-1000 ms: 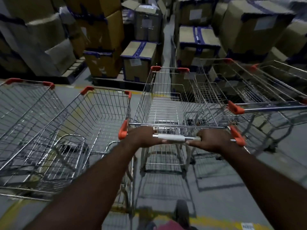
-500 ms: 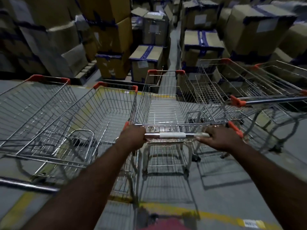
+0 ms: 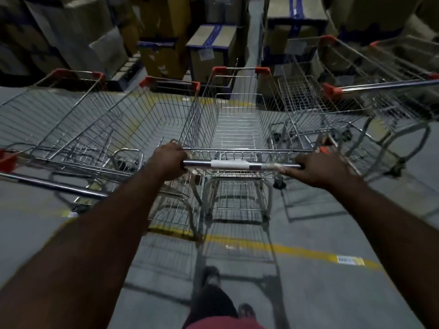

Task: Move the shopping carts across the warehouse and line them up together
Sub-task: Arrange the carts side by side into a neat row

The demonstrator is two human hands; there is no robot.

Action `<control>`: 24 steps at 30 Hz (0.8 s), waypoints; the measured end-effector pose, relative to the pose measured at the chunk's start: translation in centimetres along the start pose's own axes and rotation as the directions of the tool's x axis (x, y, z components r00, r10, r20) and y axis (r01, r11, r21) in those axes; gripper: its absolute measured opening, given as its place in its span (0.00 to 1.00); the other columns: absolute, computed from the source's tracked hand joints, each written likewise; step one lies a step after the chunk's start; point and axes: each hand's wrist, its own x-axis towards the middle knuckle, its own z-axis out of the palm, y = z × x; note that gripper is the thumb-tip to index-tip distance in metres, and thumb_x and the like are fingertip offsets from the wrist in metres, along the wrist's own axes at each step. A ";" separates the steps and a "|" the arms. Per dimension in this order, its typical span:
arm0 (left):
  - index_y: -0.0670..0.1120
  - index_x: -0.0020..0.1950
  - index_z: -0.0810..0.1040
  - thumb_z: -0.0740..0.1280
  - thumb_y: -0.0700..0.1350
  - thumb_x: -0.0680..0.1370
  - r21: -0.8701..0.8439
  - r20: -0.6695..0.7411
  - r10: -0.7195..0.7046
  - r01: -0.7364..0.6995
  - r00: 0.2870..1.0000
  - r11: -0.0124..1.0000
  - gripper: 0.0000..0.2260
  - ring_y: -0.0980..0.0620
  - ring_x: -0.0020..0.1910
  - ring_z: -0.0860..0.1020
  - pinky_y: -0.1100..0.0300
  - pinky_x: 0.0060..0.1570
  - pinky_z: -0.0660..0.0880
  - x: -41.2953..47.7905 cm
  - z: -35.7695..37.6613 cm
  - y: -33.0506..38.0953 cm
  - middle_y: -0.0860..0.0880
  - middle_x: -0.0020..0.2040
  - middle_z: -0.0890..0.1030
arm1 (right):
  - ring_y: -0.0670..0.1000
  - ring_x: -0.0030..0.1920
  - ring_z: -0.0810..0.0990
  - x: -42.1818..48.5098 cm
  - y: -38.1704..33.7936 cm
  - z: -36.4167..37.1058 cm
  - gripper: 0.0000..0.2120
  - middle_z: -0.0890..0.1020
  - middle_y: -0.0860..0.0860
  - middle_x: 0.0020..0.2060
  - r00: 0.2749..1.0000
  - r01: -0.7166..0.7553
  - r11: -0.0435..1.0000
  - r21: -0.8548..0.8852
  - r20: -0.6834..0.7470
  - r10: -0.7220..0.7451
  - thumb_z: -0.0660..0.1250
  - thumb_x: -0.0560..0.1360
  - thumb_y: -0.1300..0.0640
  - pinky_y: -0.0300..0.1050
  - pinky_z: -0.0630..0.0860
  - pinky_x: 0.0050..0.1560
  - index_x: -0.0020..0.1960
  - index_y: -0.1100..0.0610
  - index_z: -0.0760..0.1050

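Note:
A wire shopping cart [image 3: 237, 124] with red corner caps stands straight ahead of me. Its chrome handle bar [image 3: 237, 164] has a white label in the middle. My left hand [image 3: 169, 160] grips the bar's left end and my right hand [image 3: 317, 168] grips the right end. Two more carts stand side by side on the left, the nearer one [image 3: 152, 119] close against my cart, the farther one [image 3: 54, 108] beyond it. To the right are two further carts [image 3: 356, 100], angled away.
Stacked cardboard boxes [image 3: 209, 48] with blue tape on pallets fill the back, leaving a narrow aisle [image 3: 254, 24] ahead. A yellow line [image 3: 297, 251] crosses the grey floor under me. My leg and shoe [image 3: 211, 279] show at the bottom.
The cart has rolled forward between the left and right carts, over the yellow floor line. My arms have stretched out further; both hands keep their grip on the bar.

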 end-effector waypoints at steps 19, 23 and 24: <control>0.47 0.59 0.78 0.75 0.51 0.74 -0.231 0.046 -0.018 0.028 0.999 0.973 0.17 0.47 0.53 0.76 0.48 0.58 0.78 -2.7 1.1 0.7 0.44 0.66 0.69 | 0.60 0.52 0.80 -5.4 2.5 3.0 0.37 0.82 0.50 0.38 0.996 -0.074 0.996 0.043 -0.050 0.076 0.46 0.67 0.18 0.53 0.74 0.58 0.42 0.48 0.76; 0.49 0.60 0.77 0.72 0.56 0.75 -0.130 0.031 0.018 -0.014 0.999 0.991 0.18 0.45 0.61 0.75 0.41 0.68 0.69 -4.1 1.7 2.0 0.45 0.67 0.70 | 0.58 0.46 0.81 -7.3 3.2 3.1 0.39 0.75 0.48 0.30 0.997 -0.070 0.994 0.083 -0.017 0.072 0.40 0.64 0.14 0.55 0.73 0.60 0.35 0.48 0.69; 0.49 0.62 0.77 0.72 0.58 0.75 -0.098 0.029 0.029 -0.026 0.999 0.995 0.20 0.46 0.64 0.74 0.39 0.71 0.64 -4.5 1.9 2.4 0.46 0.68 0.70 | 0.58 0.44 0.81 -7.9 3.3 2.9 0.39 0.73 0.46 0.29 0.998 -0.065 0.993 0.094 -0.014 0.067 0.40 0.63 0.14 0.55 0.74 0.59 0.33 0.48 0.68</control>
